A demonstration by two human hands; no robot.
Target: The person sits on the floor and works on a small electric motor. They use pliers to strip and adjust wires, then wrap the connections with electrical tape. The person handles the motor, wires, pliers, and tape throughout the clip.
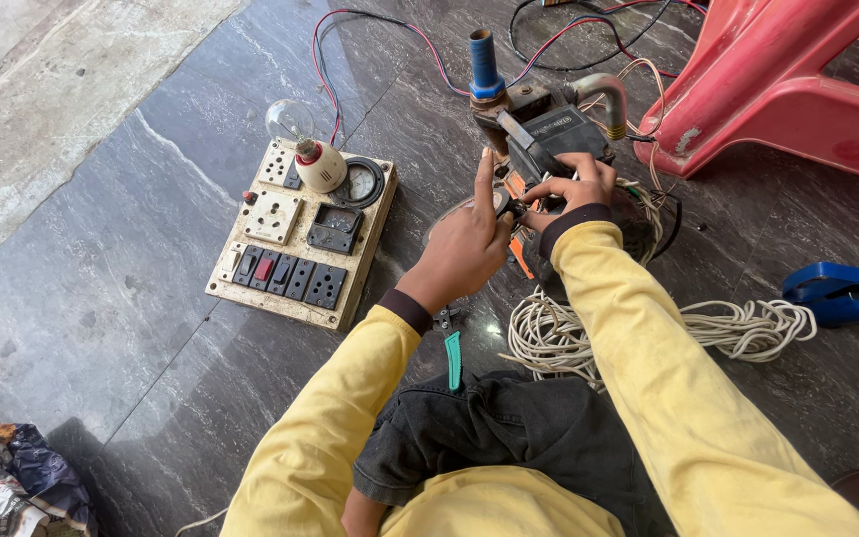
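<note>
Power tool [549, 134] on floor, left hand [464, 249] steadying, right hand [574, 184] gripping

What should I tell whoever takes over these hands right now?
Left hand: closed on a small tool, index finger raised, working at the machine's front.
Right hand: gripping the machine's dark housing to steady it.
The machine sits on the stone floor by the red chair. White cord coil lies right of it, test board with bulb left, green-handled pliers by the knees.
Done: cannot tell. Left: the fitting is still being worked.
</note>
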